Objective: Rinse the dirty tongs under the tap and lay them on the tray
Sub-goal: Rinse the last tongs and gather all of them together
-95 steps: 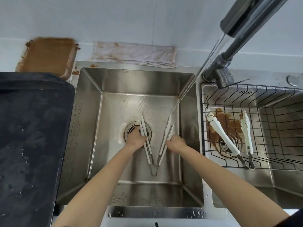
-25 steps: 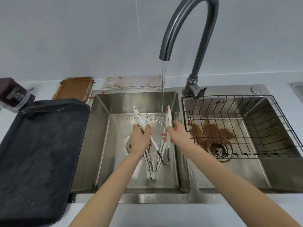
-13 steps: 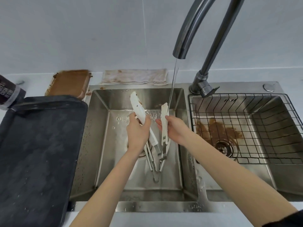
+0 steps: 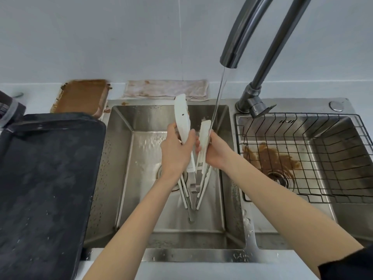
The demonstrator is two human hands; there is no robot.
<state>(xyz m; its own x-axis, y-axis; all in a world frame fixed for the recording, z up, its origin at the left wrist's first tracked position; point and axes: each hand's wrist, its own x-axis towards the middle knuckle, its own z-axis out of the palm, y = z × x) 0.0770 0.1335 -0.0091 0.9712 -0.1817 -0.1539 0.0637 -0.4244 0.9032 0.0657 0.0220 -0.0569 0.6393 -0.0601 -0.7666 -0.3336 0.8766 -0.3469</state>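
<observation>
White tongs point(image 4: 182, 120) with steel arms are held upright over the left sink basin point(image 4: 129, 158), hinge end down. My left hand point(image 4: 175, 152) grips the left arm, and my right hand point(image 4: 215, 152) grips the right arm point(image 4: 204, 136), which carries brown smears near its tip. Water runs from the dark tap point(image 4: 232, 49) in a thin stream onto the right arm and my right hand. A second pair of tongs point(image 4: 184, 194) appears to lie in the basin below the held pair, partly hidden. The black tray point(image 4: 46, 178) lies on the counter at the left.
The right basin holds a black wire basket point(image 4: 302, 154) over a brown stain by the drain point(image 4: 280, 179). A brown-smeared dish point(image 4: 80, 97) and a stained cloth point(image 4: 165, 89) sit behind the sink. A dark bottle point(image 4: 9, 109) stands at far left.
Both hands have lifted the tongs higher and closer to the tap's stream. The water now lands on the right arm and my right hand. The wire basket, which held tongs 3.8 s ago, is empty.
</observation>
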